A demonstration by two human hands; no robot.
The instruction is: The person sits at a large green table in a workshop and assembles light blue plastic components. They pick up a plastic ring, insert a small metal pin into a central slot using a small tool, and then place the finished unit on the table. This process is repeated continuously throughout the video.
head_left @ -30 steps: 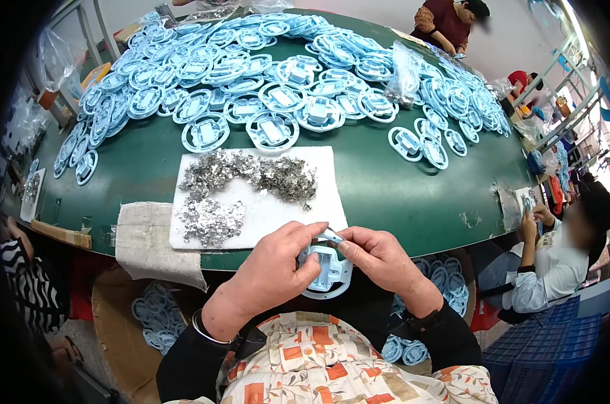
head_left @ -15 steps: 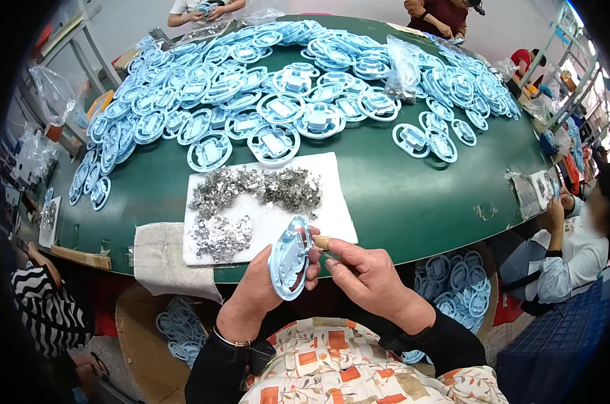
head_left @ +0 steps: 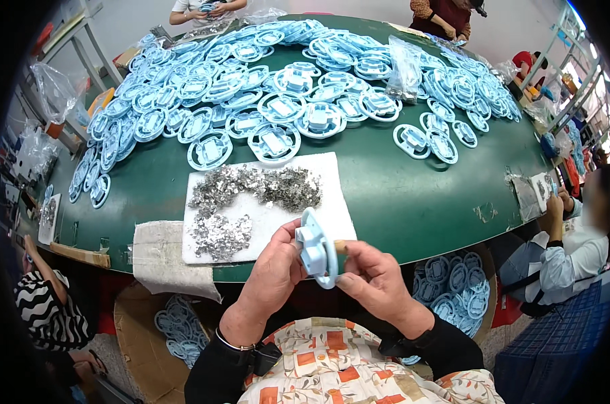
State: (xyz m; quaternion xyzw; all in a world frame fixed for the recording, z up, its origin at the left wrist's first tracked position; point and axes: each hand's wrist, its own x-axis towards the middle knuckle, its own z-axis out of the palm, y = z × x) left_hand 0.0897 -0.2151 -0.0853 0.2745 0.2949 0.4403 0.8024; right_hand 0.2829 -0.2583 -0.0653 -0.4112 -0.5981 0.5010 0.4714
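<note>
At the green table [head_left: 446, 209], left hand [head_left: 266, 286] clamped on blue part [head_left: 312, 251], right hand [head_left: 380, 286] beside it, contact unclear

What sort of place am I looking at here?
Likely a small-parts assembly workshop: piles of blue plastic parts and small metal pieces on a green table, with other people around it.

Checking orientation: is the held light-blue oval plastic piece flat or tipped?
Tipped: the left hand holds the blue oval piece nearly edge-on.
</note>
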